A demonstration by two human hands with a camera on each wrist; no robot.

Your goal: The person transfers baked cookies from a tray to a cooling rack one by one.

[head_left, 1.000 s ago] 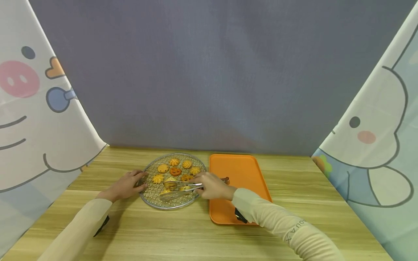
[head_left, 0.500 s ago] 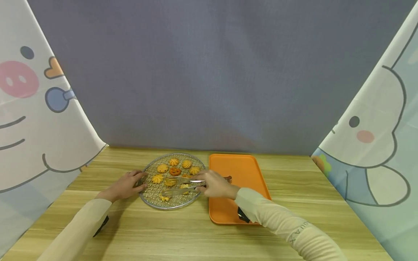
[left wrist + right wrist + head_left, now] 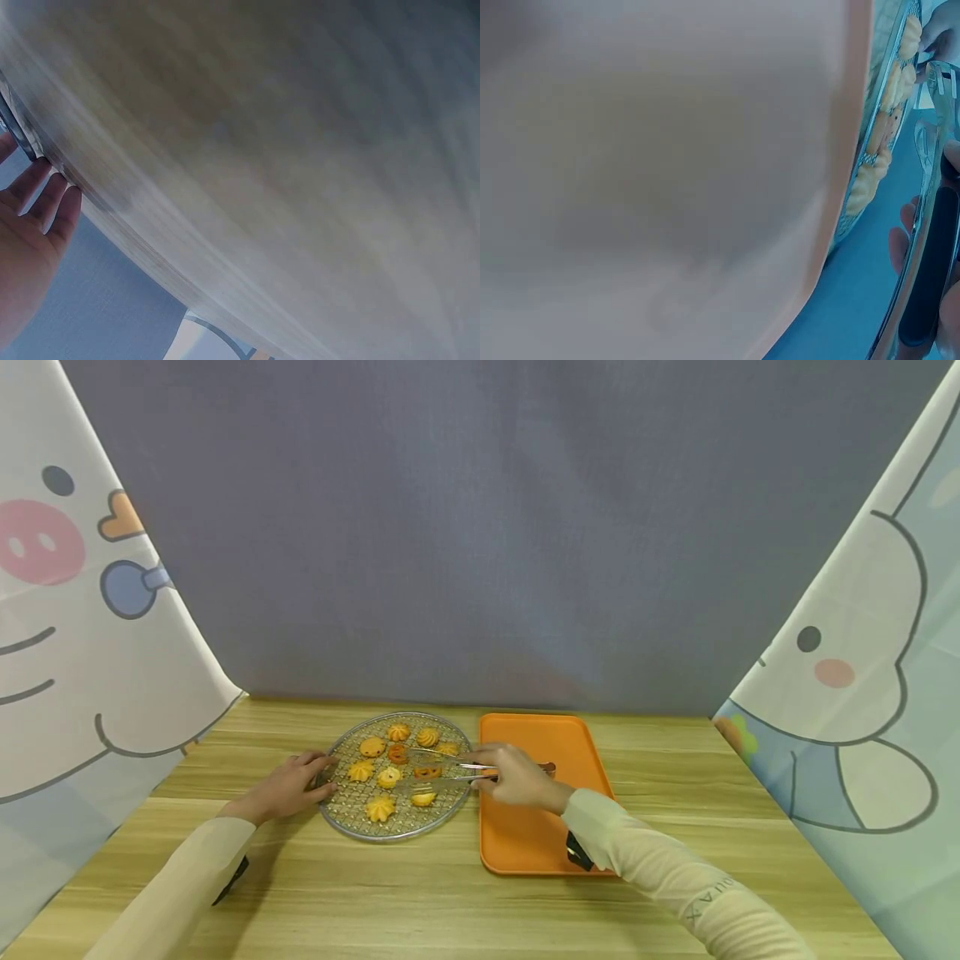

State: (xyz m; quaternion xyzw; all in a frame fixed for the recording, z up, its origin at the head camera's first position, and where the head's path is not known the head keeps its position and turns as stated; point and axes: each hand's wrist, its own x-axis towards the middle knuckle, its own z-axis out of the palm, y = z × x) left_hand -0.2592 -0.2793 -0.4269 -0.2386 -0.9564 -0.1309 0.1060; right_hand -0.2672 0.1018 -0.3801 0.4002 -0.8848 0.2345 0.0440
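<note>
In the head view, the right hand [image 3: 513, 777] grips the metal tongs [image 3: 450, 768] and has drawn back toward the orange tray [image 3: 540, 843] compared with a second ago. The tong tips now lie over the right part of the round wire rack [image 3: 341, 814], near the cookies [image 3: 386, 777]; whether they pinch one I cannot tell. The cookies sit a little rearranged, so the picking seems in progress. The left hand [image 3: 288, 787] stays at the left rim of the rack, fingers relaxed.

The left wrist view shows only fingers [image 3: 45, 202] touching the rack edge and the blurred worktop [image 3: 285, 150].

The right wrist view shows the tray, cookies and tongs [image 3: 922, 247] from close.

The wooden worktop [image 3: 375, 893] stands before a grey backdrop [image 3: 480, 527] and cartoon curtains [image 3: 75, 610].
</note>
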